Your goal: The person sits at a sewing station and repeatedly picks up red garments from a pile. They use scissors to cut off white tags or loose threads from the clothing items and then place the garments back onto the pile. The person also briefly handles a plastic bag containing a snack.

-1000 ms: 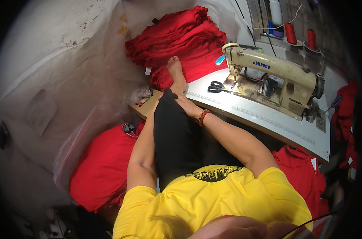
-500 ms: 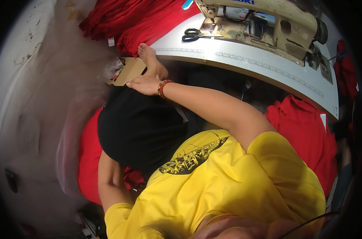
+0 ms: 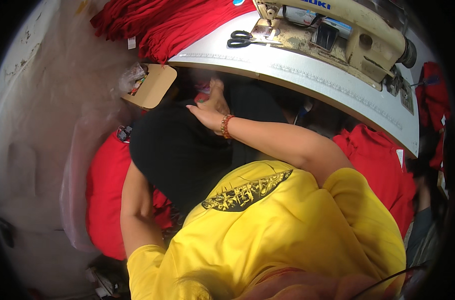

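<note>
My right hand [image 3: 209,116], with a beaded bracelet [image 3: 226,126] at the wrist, rests by the ankle of my raised bare foot [image 3: 217,95], against my black trousers [image 3: 180,150]. Its thumb is stretched out and the hand looks open; some fingers are hard to separate from the foot. Just beyond, a small reddish-pink and green thing shows dimly under the table. My left arm [image 3: 136,210] reaches up behind the black-clad knee, which hides my left hand. Red cloth [image 3: 105,195] bulges beside that arm.
A white table [image 3: 222,55] carries a sewing machine [image 3: 337,45], black-handled scissors [image 3: 245,39] and heaped red cloth [image 3: 152,25]. An open cardboard box [image 3: 152,90] stands below its left edge. More red cloth [image 3: 372,165] lies at the right, and clear plastic [image 3: 77,190] at the left.
My right hand has slid from the top of the knee toward the right, to the ankle. The foot has dropped and shifted right, uncovering more of the cardboard box. The view has tilted slightly.
</note>
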{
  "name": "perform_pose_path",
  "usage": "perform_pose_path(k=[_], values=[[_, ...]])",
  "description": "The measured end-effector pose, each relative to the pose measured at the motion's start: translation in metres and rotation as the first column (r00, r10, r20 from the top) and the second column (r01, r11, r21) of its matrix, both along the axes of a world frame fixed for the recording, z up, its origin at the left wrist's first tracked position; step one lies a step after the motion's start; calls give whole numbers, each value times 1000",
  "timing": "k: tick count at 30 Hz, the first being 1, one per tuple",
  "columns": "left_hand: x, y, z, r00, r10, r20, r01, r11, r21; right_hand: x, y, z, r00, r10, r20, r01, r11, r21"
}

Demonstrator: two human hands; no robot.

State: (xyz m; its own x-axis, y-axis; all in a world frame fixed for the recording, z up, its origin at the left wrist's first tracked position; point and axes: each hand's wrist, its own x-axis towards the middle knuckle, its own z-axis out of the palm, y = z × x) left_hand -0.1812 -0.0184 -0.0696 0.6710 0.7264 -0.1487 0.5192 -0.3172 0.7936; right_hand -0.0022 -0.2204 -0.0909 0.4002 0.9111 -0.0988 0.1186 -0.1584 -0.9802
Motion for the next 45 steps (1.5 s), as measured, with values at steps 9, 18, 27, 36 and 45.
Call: perform_pose_path(k=[9, 18, 27, 36, 45], values=[[46, -22, 49, 954, -125, -274, 208, 931, 301, 155, -119, 51, 546, -184, 817, 98, 983, 156], [43, 8, -130, 908, -317, -274, 348, 935, 71, 190, -195, 30, 93, 232, 968, 228, 942, -247], [19, -35, -291, 956, 45, -289, -18, 995, 96, 189, -188, 30, 192, 270, 944, 287, 904, -317], [26, -30, -291, 909, 68, -411, -21, 993, 117, 193, -182, 28, 191, 248, 950, 298, 907, -297], [26, -11, -291, 891, 106, -440, -28, 983, 182, 195, -171, 23, 287, 249, 925, 395, 849, -351]])
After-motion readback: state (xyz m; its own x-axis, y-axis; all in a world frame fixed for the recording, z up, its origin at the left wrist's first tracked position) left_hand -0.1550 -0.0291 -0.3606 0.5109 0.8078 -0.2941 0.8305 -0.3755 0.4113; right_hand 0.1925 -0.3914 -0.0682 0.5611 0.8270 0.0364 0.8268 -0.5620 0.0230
